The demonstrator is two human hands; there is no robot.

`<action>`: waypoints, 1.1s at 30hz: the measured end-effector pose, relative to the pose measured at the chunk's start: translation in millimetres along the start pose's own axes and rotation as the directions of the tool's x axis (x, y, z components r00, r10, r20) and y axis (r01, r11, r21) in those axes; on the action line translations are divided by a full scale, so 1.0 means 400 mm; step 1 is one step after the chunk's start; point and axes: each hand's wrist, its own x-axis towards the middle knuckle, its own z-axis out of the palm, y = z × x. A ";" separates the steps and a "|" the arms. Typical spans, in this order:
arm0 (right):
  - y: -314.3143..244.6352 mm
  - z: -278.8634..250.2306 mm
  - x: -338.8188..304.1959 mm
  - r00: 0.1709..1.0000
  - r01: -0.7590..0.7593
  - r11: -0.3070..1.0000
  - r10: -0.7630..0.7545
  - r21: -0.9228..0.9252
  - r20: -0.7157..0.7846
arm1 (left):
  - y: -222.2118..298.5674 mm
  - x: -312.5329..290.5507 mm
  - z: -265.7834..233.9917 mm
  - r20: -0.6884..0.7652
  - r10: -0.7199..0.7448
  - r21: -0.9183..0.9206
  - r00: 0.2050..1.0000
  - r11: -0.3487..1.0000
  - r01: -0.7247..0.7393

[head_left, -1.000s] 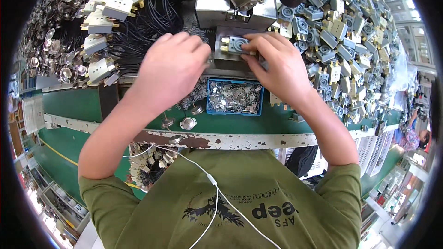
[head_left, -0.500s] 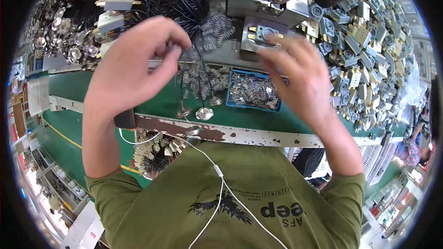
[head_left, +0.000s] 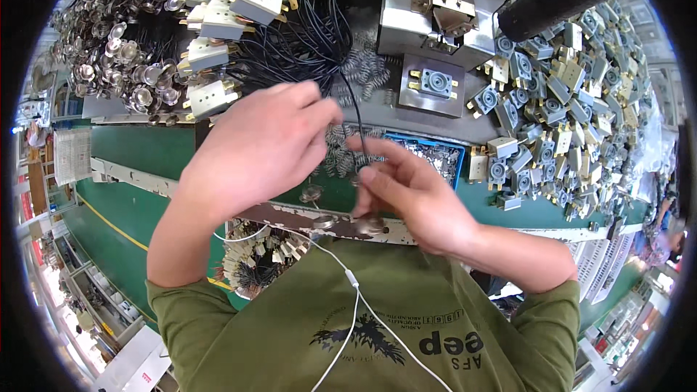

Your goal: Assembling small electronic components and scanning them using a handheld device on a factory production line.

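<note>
My right hand (head_left: 428,199) is closed, thumb and forefinger pinching a black wire (head_left: 357,105) that runs up to a bundle of wires. Below its fingers hangs a round metal disc part (head_left: 371,224), blurred, at the bench edge. Beside it, my left hand (head_left: 265,149) has its fingers curled in; what they hold, if anything, is hidden. Two more metal disc parts, one lower (head_left: 324,222) and one higher (head_left: 311,193), are near the edge between my hands. A grey block with brass terminals (head_left: 435,83) sits on the metal fixture plate beyond my right hand.
Small coil springs (head_left: 367,69) lie behind my hands. A blue tray (head_left: 459,174) of small metal pieces is partly covered by my right hand. A metal press (head_left: 451,7) stands at the back. Heaped grey blocks (head_left: 548,112) fill the right; metal discs (head_left: 141,94) and white blocks (head_left: 258,1) the left.
My right hand has left the block on the fixture, come down and left, and taken hold of the wire. My left hand has moved right and slightly nearer. The view has shifted a little.
</note>
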 end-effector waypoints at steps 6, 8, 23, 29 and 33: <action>-0.118 -0.039 -0.012 0.997 0.072 0.691 -0.024 -0.719 0.077 | -0.049 0.067 0.025 -0.261 0.111 0.412 0.959 0.911 0.006; -0.086 -0.036 -0.002 0.993 0.082 0.803 -0.018 -0.591 0.114 | -0.074 0.062 0.021 -0.303 0.154 0.462 0.940 0.887 0.004; -0.058 -0.052 0.000 0.986 0.093 0.883 -0.019 -0.460 0.163 | -0.110 0.058 -0.017 -0.237 0.251 0.646 0.939 0.763 -0.041; -0.063 -0.056 0.015 0.979 0.135 0.902 -0.057 -0.410 0.195 | -0.133 0.063 -0.067 -0.312 0.307 0.635 0.899 0.771 -0.043; -0.042 -0.060 0.092 0.894 0.405 0.784 -0.448 -0.471 0.023 | -0.144 0.065 -0.082 -0.330 0.309 0.611 0.892 0.790 -0.048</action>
